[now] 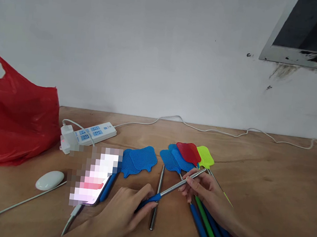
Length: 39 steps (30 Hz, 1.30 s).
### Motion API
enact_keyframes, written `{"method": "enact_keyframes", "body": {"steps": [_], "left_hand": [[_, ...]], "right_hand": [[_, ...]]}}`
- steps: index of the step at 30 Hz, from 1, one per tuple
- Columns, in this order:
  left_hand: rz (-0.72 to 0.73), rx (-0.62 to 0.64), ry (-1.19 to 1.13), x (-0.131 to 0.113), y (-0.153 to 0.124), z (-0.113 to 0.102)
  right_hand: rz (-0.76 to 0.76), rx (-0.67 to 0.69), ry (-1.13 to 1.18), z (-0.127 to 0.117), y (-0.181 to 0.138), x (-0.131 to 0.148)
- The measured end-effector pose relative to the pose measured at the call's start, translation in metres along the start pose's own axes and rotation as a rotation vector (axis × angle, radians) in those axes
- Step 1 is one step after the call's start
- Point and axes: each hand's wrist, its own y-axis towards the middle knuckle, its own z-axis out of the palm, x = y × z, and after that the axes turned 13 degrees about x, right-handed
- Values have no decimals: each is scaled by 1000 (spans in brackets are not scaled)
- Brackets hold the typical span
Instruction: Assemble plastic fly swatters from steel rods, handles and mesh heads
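Note:
My left hand [128, 211] is closed around the blue handle of a fly swatter rod [174, 187]. Its silvery metal shaft slants up to the right, where the fingers of my right hand [206, 189] pinch it near the far end. No swatter head shows on that end. Below the shaft, a loose metal rod [153, 212] lies on the table. Around my right hand are swatters with a red head [189, 153], a yellow-green head [205, 157] and blue heads [171, 160]; blue and green handles [206, 225] stretch toward me. Loose blue swatter heads [143, 159] lie left of the middle.
A lit phone [95, 179], partly blurred out, lies left on the wooden table [282, 184], with a blue handle [108, 187] beside it. A white power strip [97, 133], a cable, a white oval object [50, 180] and a red plastic bag [16, 122] are farther left.

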Motion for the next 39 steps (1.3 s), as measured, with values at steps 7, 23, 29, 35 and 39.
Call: {"method": "enact_keyframes", "body": {"steps": [7,23,29,35,39], "left_hand": [[93,-86,-13,2,2,12],[50,-80,-112,-5,0,2],[81,-116,-111,-9,-1,-4],[-46,-313,164,9,7,-5],[-69,-265,305,24,11,7]], "right_hand": [[36,99,-97,8,-3,-7],[-28,-81,-30,-5,4,-3],[-25,-21,-58,-4,2,-1],[0,-165,27,-2,1,8],[28,-177,-30,-5,2,12]]}}
